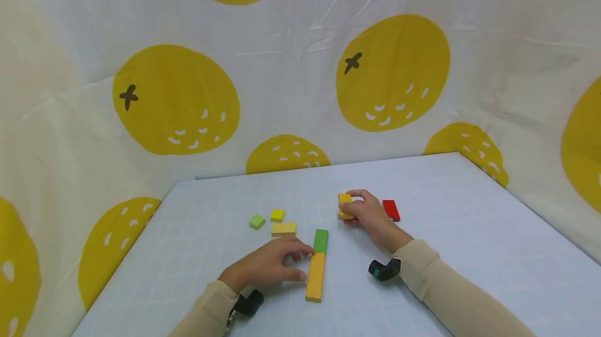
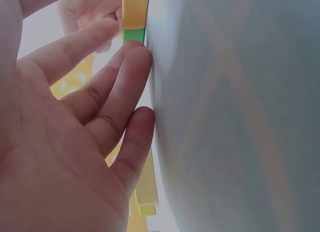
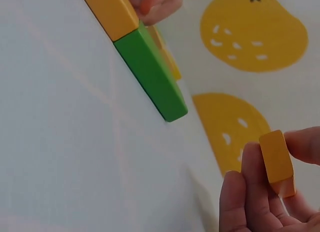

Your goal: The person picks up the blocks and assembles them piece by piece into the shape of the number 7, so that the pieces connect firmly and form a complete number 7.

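My right hand (image 1: 368, 214) pinches an orange block (image 3: 276, 157) between thumb and fingers, right of the middle of the table. On the table a long orange block (image 1: 315, 277) and a green block (image 1: 321, 241) lie end to end in a line. Beside this line, on its left, my left hand (image 1: 274, 261) holds nothing. Its fingers are relaxed, with the index fingertip right at the seam between the two blocks and the thumb close to the orange side. In the left wrist view, the other fingertips (image 2: 140, 117) are low by the tabletop.
Beyond my left hand lie a pale yellow block (image 1: 284, 229), a small yellow block (image 1: 277, 215) and a light green block (image 1: 256, 221). A red block (image 1: 391, 210) is just right of my right hand. A fruit-patterned curtain (image 1: 291, 92) hangs behind the table (image 1: 469, 253).
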The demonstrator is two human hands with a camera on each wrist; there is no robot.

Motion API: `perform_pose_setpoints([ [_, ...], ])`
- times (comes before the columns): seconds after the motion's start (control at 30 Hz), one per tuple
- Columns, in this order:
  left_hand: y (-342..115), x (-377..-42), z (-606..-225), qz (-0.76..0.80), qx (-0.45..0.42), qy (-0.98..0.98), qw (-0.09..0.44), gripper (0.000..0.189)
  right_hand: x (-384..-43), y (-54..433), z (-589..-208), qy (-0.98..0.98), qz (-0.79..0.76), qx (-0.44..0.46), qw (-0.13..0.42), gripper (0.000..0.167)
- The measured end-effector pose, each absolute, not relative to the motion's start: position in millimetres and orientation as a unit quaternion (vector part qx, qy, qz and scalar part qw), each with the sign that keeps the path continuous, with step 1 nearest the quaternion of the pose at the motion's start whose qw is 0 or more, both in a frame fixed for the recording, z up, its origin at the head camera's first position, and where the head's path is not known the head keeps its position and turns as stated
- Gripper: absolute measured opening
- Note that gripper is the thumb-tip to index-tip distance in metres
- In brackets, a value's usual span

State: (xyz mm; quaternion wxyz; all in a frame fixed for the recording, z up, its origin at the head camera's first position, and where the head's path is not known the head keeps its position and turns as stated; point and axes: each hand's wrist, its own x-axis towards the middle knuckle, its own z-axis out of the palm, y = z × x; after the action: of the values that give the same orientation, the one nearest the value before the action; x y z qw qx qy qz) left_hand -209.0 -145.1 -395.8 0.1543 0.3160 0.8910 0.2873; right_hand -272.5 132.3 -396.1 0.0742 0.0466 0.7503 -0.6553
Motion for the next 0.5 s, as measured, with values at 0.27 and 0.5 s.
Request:
perform_pose_setpoints([
  [0.27, -147, -212, -399, 0.289, 0.325, 0.888, 0.146, 0.042, -282, 133, -394, 0.737, -0.669, 0.061, 0.072, 0.063],
  [0.5, -144, -211, -398, 0.292, 0.324, 0.888, 0.145, 0.042, -286, 133, -393, 0.730, -0.677, 0.060, 0.072, 0.063],
])
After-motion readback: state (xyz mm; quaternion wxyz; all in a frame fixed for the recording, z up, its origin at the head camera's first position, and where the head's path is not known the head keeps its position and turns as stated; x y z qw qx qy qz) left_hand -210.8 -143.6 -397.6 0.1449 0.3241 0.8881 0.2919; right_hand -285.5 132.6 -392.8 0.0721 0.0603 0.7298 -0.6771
